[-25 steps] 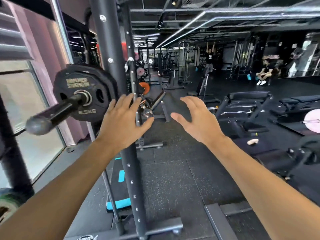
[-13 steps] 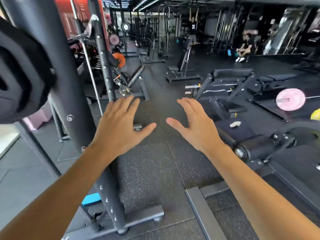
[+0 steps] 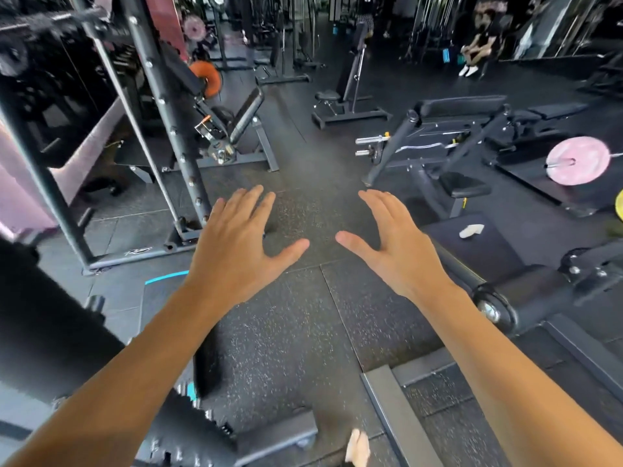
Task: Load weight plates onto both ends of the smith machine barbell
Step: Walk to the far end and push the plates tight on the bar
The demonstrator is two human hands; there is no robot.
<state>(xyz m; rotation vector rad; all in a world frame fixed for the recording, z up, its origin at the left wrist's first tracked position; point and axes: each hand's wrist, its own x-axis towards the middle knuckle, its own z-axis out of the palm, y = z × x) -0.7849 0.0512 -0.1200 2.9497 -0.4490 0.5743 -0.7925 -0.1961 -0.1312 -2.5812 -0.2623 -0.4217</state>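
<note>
Pink plate (image 3: 578,160), on edge, faces camera; left hand (image 3: 236,261), right hand (image 3: 401,254) empty.

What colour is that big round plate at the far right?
Pale pink plate, clearest in the head view, the only view.

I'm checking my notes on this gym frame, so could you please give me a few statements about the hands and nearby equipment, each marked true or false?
1. Both hands are empty, with fingers spread. True: the left hand and right hand hold nothing.
2. The right hand grips a pink plate. False: the pink plate sits on a bar far to the right, untouched.
3. The hands hover over speckled rubber flooring. True.
4. The left hand rests on the perforated upright. False: the perforated upright stands beyond it, not touched.
5. An orange plate shows behind that upright. True.
</note>
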